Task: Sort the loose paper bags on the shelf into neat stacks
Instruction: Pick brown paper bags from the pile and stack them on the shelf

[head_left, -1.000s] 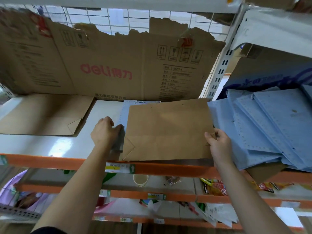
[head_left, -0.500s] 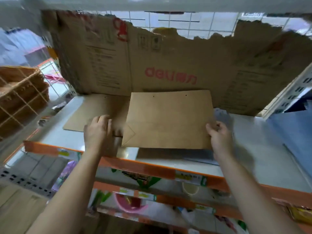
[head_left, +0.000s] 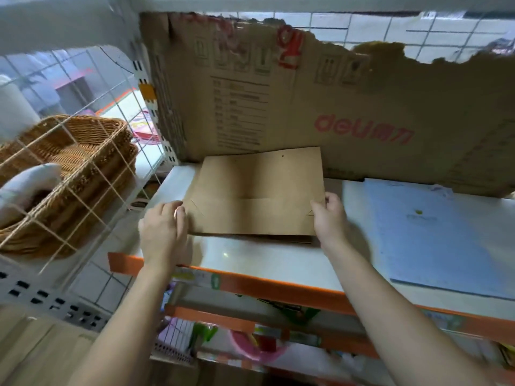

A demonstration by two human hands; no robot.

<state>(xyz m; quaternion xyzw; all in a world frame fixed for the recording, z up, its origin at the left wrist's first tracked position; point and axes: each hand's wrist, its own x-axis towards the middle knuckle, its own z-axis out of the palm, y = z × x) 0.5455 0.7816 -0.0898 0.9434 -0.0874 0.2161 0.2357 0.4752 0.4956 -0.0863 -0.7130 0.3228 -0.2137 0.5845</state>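
A flat brown paper bag (head_left: 256, 193) lies on top of another brown bag (head_left: 278, 238) at the left end of the white shelf (head_left: 278, 260). Only the lower bag's front edge shows beneath it. My left hand (head_left: 163, 232) rests against the top bag's left edge, fingers curled at the corner. My right hand (head_left: 328, 215) pinches the bag's right edge near the folded bottom corner. A light blue paper bag (head_left: 434, 235) lies flat on the shelf to the right, apart from the brown ones.
A torn cardboard sheet (head_left: 306, 101) with red print stands along the shelf's back. Left of the shelf, behind a white wire grid (head_left: 92, 174), sit stacked wicker baskets (head_left: 72, 162). The shelf has an orange front rail (head_left: 250, 282); lower shelves hold colourful goods.
Both hands carried the brown bag leftwards, off the blue bag, and set it on the brown bag at the shelf's left end. The view swung left with it.
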